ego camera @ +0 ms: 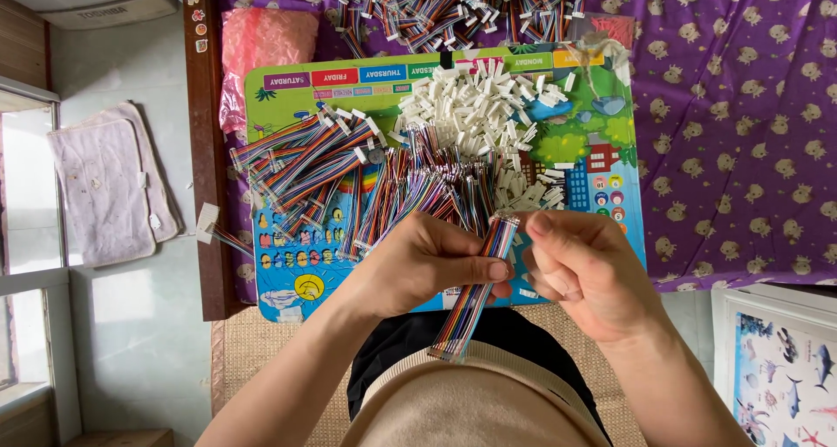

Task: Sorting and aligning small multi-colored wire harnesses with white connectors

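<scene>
I hold a flat rainbow ribbon cable [478,281] in my left hand [427,259], fingers closed around its middle with the thumb pressed along the wires, so it lies slantwise above the near edge of the board, its lower end hanging over my lap. My right hand [580,272] is curled at the cable's upper tip, fingers pinched together there; whether a small white connector sits between them I cannot tell. To do this well, I judge the wire ends should stay level and side by side, held close to the tip so they do not fan out, with the left hand's grip firm but not twisting the ribbon. Just beyond my hands lies a heap of loose cables [349,181] and a pile of white plastic housings [475,107] on a bright picture board [623,168]. The board rests on a purple patterned cloth [741,133], with finished cables [453,11] at the far side. A pale tiled floor [131,325] shows at my left.
</scene>
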